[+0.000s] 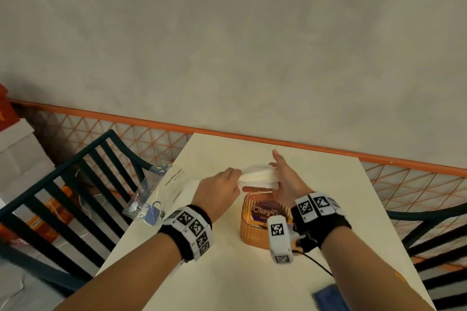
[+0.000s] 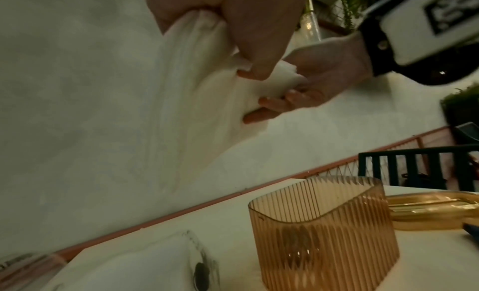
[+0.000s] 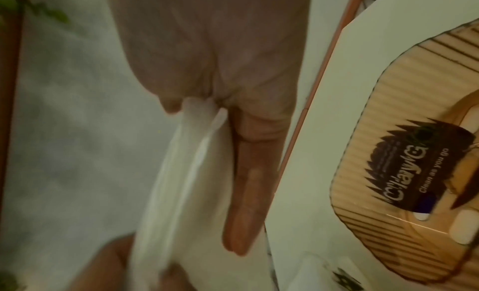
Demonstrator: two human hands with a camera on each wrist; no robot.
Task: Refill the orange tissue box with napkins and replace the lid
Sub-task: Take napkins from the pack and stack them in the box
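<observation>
refill step, lid not yet on. left hand (image 1: 219, 190) pinches one end of the white folded napkin stack (image 1: 257, 176), right hand (image 1: 284, 179) cups the other — held just above the open ribbed orange translucent tissue box (image 1: 255, 231) on the table. next: lower the stack in square, then fetch the amber lid (image 2: 425, 210) — probably right of the box.

Orange ribbed box (image 2: 324, 230) w/ white napkins (image 1: 257, 176) (table (image 1: 227, 272) cream).

Orange tissue box (image 1: 255, 227) mouth open, unobstructed from above — lid (image 2: 430, 210) lies right of it, plastic packet (image 1: 161, 192) left, apparently clear of the box.
</observation>
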